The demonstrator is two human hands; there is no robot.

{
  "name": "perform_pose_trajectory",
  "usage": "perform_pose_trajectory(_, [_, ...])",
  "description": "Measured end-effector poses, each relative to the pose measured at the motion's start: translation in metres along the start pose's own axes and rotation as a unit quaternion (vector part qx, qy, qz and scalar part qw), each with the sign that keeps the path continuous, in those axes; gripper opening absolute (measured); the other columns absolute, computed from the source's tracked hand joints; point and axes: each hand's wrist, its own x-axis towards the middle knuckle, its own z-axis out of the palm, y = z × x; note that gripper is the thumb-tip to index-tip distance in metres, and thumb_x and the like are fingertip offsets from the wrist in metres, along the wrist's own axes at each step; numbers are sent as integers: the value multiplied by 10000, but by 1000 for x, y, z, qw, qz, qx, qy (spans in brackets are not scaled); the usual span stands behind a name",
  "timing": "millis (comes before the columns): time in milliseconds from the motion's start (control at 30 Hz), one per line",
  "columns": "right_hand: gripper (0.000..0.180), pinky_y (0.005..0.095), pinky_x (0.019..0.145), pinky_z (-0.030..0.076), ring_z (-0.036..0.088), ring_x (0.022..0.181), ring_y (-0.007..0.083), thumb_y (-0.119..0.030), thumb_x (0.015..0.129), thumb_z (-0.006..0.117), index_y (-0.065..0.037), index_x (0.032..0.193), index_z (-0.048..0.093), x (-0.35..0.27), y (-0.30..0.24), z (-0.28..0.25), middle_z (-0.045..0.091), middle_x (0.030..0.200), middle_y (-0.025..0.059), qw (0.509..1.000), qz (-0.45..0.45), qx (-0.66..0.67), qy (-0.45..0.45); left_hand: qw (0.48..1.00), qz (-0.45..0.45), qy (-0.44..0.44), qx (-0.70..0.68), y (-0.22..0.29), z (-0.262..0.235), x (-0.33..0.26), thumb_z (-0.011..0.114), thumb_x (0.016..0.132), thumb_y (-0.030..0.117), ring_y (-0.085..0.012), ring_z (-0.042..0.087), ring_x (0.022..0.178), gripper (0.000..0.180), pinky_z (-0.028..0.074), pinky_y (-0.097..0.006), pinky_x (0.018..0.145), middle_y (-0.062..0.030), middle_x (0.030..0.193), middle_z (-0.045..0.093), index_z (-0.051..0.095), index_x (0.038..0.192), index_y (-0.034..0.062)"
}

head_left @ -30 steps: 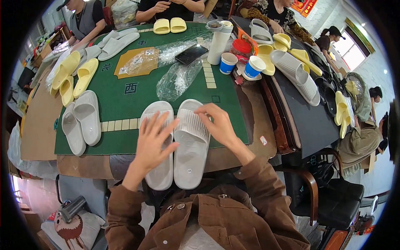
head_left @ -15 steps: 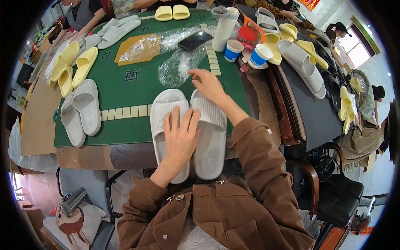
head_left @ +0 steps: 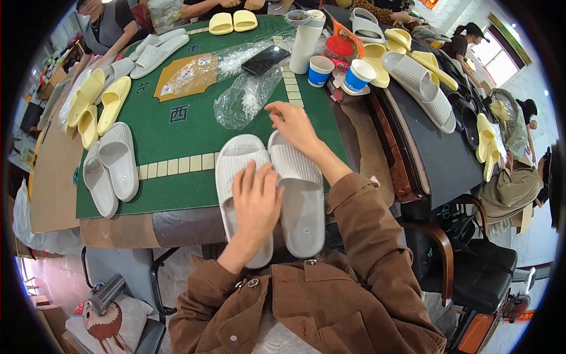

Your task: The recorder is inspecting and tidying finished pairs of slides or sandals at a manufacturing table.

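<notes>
Before me a pair of pale grey slide sandals lies side by side, toes away from me, heels out past the table edge. My left hand [head_left: 256, 197] rests on the ribbed strap of the left grey slide [head_left: 243, 150], fingers slightly bent and apart. Over the toe of the right grey slide [head_left: 302, 209] is my right hand [head_left: 296, 128], its fingers bent inward as in a pinch. Whatever may be between those fingertips is too small to make out. Just beyond them lies a clear plastic bag [head_left: 247, 101] with small white bits inside.
On the green mat [head_left: 194, 133] are a black phone [head_left: 265, 59], more grey slides [head_left: 118, 162] and yellow slides [head_left: 114, 103]. Paper cups [head_left: 320, 71] and a white bottle [head_left: 305, 47] stand at the right. A dark side table [head_left: 413, 112] holds further slides. Other people sit around.
The view has shifted slightly. My left hand's fingers have bent a little more on the strap. My right hand stays over the right slide's toe.
</notes>
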Motion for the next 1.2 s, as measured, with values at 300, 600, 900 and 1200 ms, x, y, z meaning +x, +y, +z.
perform_pose_trajectory(300, [354,479,701,508,649,826,361,-359,772,718,-58,905,588,33,-5,31,661,822,166,980,53,-189,26,998,3,-49,41,1,4,-4,708,730,157,-363,401,1272,594,267,-490,1063,-127,1282,515,475,1261,29])
perform_pose_trajectory(600, [253,472,689,515,648,789,391,-219,765,718,-29,841,569,37,7,42,655,784,186,990,45,-112,79,995,15,-63,76,-4,4,15,662,769,132,-343,400,1272,574,255,-474,1075,-128,1305,504,477,1303,30])
perform_pose_trajectory(900, [151,492,698,515,646,804,406,-20,767,553,-5,917,571,42,13,48,649,831,211,983,42,-164,64,994,35,-62,80,-3,8,12,617,807,136,-362,379,1296,506,260,-488,1075,-149,1326,485,489,1279,10])
perform_pose_trajectory(1200, [144,490,751,515,632,870,421,-51,767,572,38,878,591,44,19,40,621,919,246,986,75,-132,72,995,42,-56,75,-2,7,11,614,814,122,-359,384,1294,483,264,-477,1076,-157,1323,490,494,1267,5])
